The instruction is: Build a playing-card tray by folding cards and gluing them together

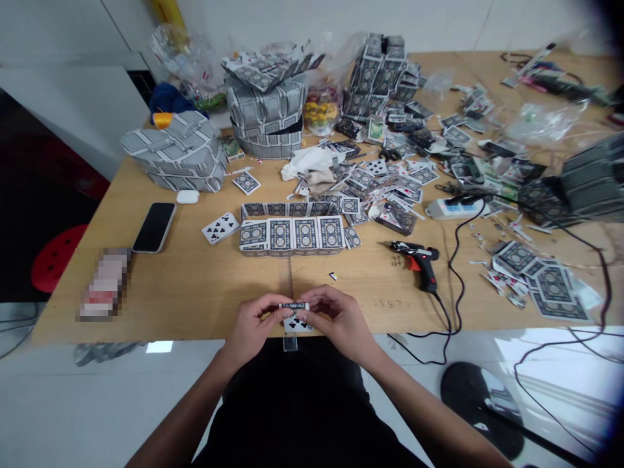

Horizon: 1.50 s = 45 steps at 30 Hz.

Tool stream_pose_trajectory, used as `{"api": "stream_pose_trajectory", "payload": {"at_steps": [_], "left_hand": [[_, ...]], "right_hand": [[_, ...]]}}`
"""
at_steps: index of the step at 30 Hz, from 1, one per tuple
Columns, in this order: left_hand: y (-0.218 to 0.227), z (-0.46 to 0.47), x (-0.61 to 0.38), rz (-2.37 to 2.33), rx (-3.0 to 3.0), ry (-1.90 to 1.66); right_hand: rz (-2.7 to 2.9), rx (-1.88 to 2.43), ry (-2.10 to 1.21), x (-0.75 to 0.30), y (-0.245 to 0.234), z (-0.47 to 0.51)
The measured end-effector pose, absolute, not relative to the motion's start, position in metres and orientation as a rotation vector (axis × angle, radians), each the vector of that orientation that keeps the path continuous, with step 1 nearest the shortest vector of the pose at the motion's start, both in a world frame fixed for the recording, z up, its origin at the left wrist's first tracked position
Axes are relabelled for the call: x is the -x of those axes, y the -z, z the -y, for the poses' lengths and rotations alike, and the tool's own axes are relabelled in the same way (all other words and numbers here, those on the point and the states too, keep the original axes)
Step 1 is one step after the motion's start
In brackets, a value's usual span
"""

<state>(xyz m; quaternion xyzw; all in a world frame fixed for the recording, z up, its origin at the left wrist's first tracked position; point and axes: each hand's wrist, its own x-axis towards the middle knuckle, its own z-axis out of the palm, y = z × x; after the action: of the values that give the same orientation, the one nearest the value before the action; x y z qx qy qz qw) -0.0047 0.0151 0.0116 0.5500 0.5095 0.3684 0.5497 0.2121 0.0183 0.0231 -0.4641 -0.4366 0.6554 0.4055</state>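
**Two hands pinch one club card at the table's near edge**

The playing card (295, 324) sits upright between the left hand (254, 327) and the right hand (337, 320), just inside the near edge of the wooden table (185, 312). Fingers on both sides are closed, gripping it by its edges. A dark patterned strip (294, 305) lies along its top; whether it is separate or folded over, I cannot tell.

Straight ahead stands a card-built box (292, 234), with four card backs across its front and about four more along its rear. One loose club card (221, 228) lies to its left. To the right lie one red-and-black hot glue gun (414, 259), its black cord trailing, and one white power strip (451, 208). On the left are one smartphone (155, 227) and one white earbud case (188, 196).

Farther back, two large grey card structures (267, 117) (173, 151) stand among scattered card scraps too many to count. A pixelated packet (104, 284) is unreadable.
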Motion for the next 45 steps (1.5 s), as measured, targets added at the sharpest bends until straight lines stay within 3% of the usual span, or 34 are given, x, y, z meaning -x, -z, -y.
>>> {"api": "stream_pose_trajectory", "payload": {"at_steps": [10,16,19,24,27,38,45], "left_hand": [[-0.013,-0.019,0.011,-1.019,-1.555,-1.113],[-0.014,-0.02,0.021,-1.012,-1.633,-1.098],[-0.011,-0.02,0.037,-1.247,-1.659,-1.101],[0.003,-0.017,0.059,-1.546,-1.642,-1.135],[0.006,-0.015,0.058,-1.553,-1.654,-1.093],[0.008,-0.014,0.056,-1.463,-1.666,-1.054],[0.005,-0.016,0.057,-1.411,-1.686,-1.053]], "right_hand": [[1.066,0.925,-2.108,-0.222,-0.028,-0.026],[1.195,0.912,-2.17,-0.222,-0.03,-0.034],[1.395,0.987,-1.945,-0.225,-0.049,-0.05],[1.857,1.087,-1.039,-0.217,-0.1,-0.112],[2.018,1.068,-0.737,-0.202,-0.115,-0.156],[2.062,1.49,-0.55,-0.215,-0.107,-0.211],[1.888,1.804,-0.689,-0.275,-0.095,-0.226]]}}
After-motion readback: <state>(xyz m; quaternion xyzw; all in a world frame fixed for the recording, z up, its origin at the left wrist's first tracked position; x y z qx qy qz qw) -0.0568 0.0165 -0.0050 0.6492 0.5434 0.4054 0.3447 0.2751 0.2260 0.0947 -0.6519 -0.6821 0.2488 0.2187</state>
